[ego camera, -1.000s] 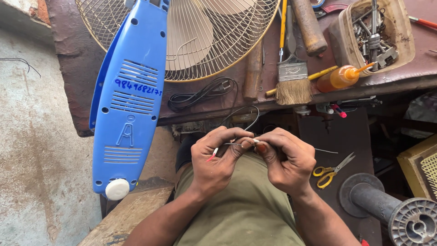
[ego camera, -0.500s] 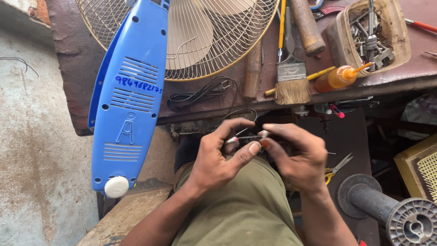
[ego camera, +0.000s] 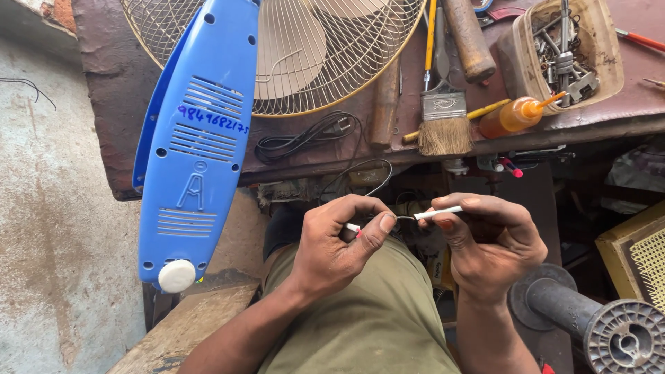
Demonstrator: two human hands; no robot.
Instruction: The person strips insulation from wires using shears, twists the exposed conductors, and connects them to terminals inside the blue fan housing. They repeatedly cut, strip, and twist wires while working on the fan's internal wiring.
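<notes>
Hands meet just above the person's lap, over olive-green trousers. The left hand [ego camera: 332, 249] pinches a thin wire with a red-and-white end [ego camera: 354, 228] between thumb and forefinger, its grip pressed tight on it. The right hand [ego camera: 488, 242] pinches a short white sleeve [ego camera: 438, 212] between thumb and fingertips, aimed at the left hand; bare wire bridges the small gap between the two, so the pieces line up end to end.

To the right, near the knee, lies a grey spool [ego camera: 620, 336] on a dark shaft.

Beyond the hands, a thin black wire loops up toward the edge of the counter [ego camera: 125, 125]. On it rest a coiled black cord with a plug [ego camera: 305, 138], a paintbrush [ego camera: 443, 118], an orange squeeze bottle [ego camera: 512, 116] and a tub of metal tools [ego camera: 564, 52], all within arm's reach. A blue fan base [ego camera: 197, 145] leans over the counter edge, with the wire fan guard [ego camera: 305, 48] lying flat behind it.
</notes>
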